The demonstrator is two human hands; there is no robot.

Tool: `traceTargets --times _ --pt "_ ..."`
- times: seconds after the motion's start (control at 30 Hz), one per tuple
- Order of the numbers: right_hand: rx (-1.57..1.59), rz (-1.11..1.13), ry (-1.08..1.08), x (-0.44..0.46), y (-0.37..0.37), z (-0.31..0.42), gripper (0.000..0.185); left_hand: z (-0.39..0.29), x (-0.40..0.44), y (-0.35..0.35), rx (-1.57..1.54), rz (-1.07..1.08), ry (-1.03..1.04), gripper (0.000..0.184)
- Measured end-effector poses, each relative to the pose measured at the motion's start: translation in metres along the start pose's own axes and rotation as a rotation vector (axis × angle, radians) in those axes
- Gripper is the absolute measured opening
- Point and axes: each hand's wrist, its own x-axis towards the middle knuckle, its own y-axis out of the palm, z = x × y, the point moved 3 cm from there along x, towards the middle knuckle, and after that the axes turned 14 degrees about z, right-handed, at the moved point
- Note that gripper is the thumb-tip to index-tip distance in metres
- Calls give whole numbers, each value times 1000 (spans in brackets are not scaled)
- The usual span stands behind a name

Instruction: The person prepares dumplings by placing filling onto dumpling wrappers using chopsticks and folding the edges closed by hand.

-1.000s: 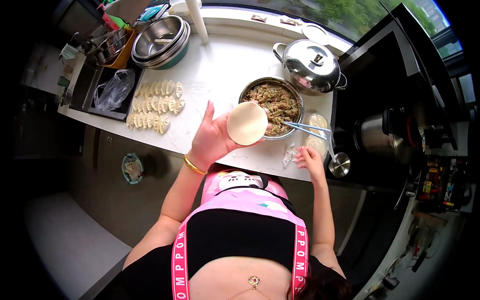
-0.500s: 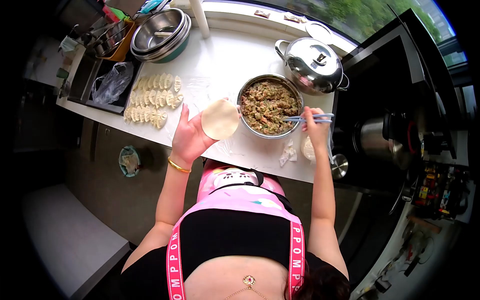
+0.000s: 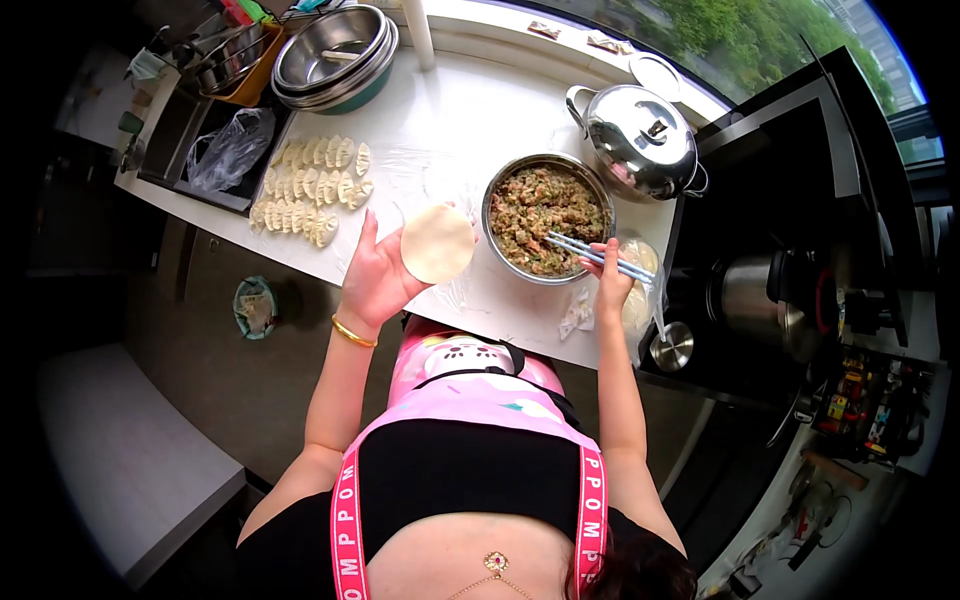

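Note:
A round pale dough wrapper point(image 3: 438, 244) lies flat across the fingers of my left hand point(image 3: 375, 274), palm up, left of the filling bowl. My right hand point(image 3: 611, 286) grips blue chopsticks point(image 3: 625, 266) near the bowl's lower right rim. Their tips rest in the chopped meat filling point(image 3: 543, 212) inside the steel bowl point(image 3: 490, 232). Rows of folded dumplings point(image 3: 312, 186) lie on the counter at the left. Beside my right hand is a clear bag of wrappers point(image 3: 640, 262), partly behind the hand.
A lidded steel pot point(image 3: 640, 140) stands behind the bowl. Nested basins point(image 3: 335, 65) are at the back left, next to the sink with a plastic bag point(image 3: 232, 150). A crumpled wrap point(image 3: 577, 312) lies at the counter's front edge point(image 3: 520, 338). A cooktop point(image 3: 745, 190) is at the right.
My right hand has taken hold of the chopsticks, which leaned on the bowl, and now holds them in the filling. My left hand has moved left, away from the bowl, with the wrapper.

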Motion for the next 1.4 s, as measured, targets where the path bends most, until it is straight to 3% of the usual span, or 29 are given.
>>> traceTargets --times 0.37,0.53,0.8,0.93,1.03,1.17,1.23,1.4 --pt "319 -93 52 -12 -15 -12 35 2 5 -14 -11 -17 -18 84" --pt "336 -89 -72 -16 -11 44 36 9 18 -26 -25 22 -88 82" --pt "255 189 -219 -30 5 150 41 30 59 -16 5 105 -234 86" --pt "267 332 -146 -33 25 169 40 44 70 0 -7 146 -276 88" --pt "163 358 -33 -31 36 170 40 50 70 3 -202 378 -303 90" --pt "16 387 -36 -34 44 190 39 52 64 7 -231 388 -316 92" --pt "-32 406 -52 -33 44 202 39 52 61 10 -94 250 -322 94" --pt "-106 451 -146 -31 29 224 41 52 58 15 -87 263 -313 93"
